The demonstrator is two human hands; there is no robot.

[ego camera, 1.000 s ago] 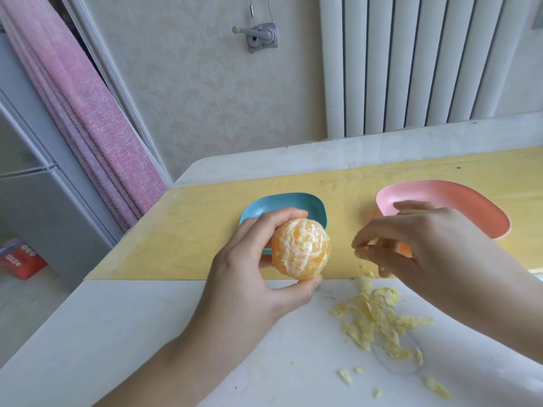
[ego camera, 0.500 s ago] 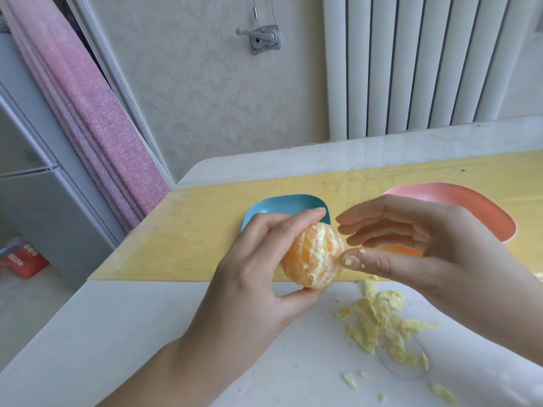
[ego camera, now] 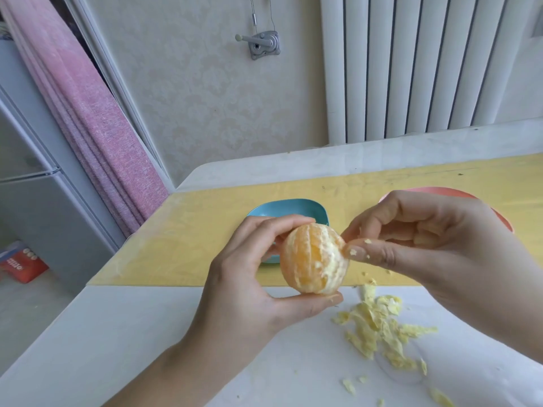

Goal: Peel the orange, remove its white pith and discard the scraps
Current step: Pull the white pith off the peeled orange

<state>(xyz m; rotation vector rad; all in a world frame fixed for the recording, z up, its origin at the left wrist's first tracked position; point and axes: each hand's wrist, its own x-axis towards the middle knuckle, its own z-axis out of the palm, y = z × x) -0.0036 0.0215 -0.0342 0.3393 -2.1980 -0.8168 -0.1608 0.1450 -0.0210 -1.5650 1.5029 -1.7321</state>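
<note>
A peeled orange (ego camera: 313,258) with streaks of white pith is held above the table edge by my left hand (ego camera: 249,277), thumb under it and fingers over its top. My right hand (ego camera: 435,245) meets the orange's right side, thumb and forefinger pinched on a bit of pith there. Small pith crumbs stick to my right thumb. A pile of pale yellow pith scraps (ego camera: 379,324) lies on the white table below my right hand, with a few loose bits nearer me.
A blue dish (ego camera: 293,208) sits on the yellow mat (ego camera: 191,245) behind the orange. A pink dish (ego camera: 505,221) is mostly hidden by my right hand. The white table (ego camera: 132,333) ends at left; a radiator and wall stand behind.
My right hand came back from the scrap pile to the orange and pinched its right side. My left hand turned the orange, showing more bare segments.
</note>
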